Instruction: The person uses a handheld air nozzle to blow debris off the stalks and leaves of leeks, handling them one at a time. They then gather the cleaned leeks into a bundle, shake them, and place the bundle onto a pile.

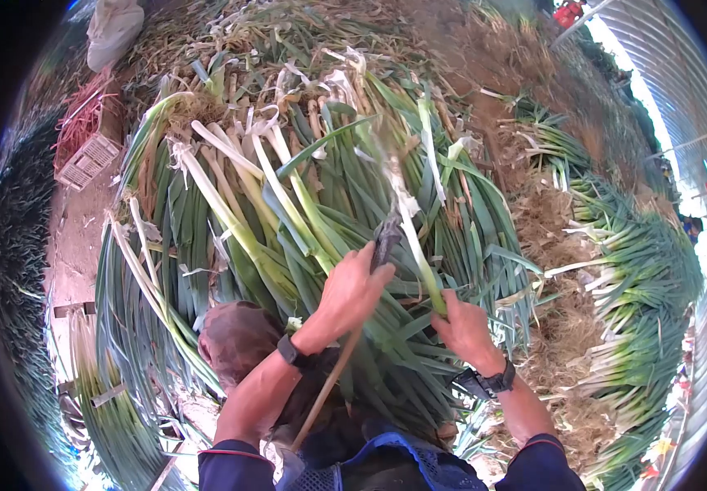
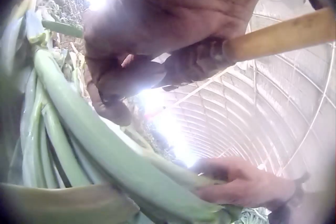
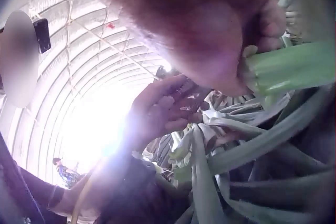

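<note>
My left hand point(image 1: 352, 288) grips a tool by its wooden handle point(image 1: 330, 380). A dark metal part point(image 1: 386, 237) extends past the fingers; its tip overlaps the roots in the head view. My right hand point(image 1: 466, 331) holds one green onion point(image 1: 412, 245) by its green lower stalk, with the white root end upward and away from me. The left wrist view shows the handle point(image 2: 283, 37) meeting the dark metal inside the fist. Close below the right hand in its wrist view, the green stalk point(image 3: 294, 69) sticks out. Beneath both hands lies a large heap of green onions point(image 1: 247, 237).
More green onions point(image 1: 632, 278) are laid in a long row on the right. Dry trimmings point(image 1: 566, 352) cover the ground between. A crate point(image 1: 87, 159) and a pale sack point(image 1: 113, 33) stand at the far left. Another person point(image 3: 67, 171) is in the background.
</note>
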`<action>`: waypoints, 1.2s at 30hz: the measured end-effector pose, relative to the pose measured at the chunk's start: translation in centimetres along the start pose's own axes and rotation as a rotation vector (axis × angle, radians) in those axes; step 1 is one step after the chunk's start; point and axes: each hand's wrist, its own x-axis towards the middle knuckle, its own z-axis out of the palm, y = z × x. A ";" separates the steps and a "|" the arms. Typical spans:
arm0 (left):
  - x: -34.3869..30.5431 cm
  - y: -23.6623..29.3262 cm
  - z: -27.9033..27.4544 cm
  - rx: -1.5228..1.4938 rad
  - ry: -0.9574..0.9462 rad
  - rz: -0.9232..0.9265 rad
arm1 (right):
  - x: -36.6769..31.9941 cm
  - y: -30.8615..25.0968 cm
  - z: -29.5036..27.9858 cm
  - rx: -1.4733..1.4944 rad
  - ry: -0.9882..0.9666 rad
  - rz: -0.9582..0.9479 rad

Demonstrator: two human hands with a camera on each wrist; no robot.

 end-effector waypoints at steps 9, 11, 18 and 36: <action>-0.7 -0.1 0.0 0.055 -0.022 -0.043 | -0.8 2.9 -0.6 0.390 -0.048 0.240; -0.6 -0.5 -0.3 0.048 0.013 -0.047 | -0.2 2.9 -2.4 0.675 -0.010 0.375; 0.4 -1.2 -0.9 0.122 0.090 -0.169 | 9.2 1.7 -17.6 0.708 0.397 0.128; 0.5 -1.6 -2.5 0.135 -0.016 -0.191 | 35.5 11.4 -2.6 -0.224 0.098 0.313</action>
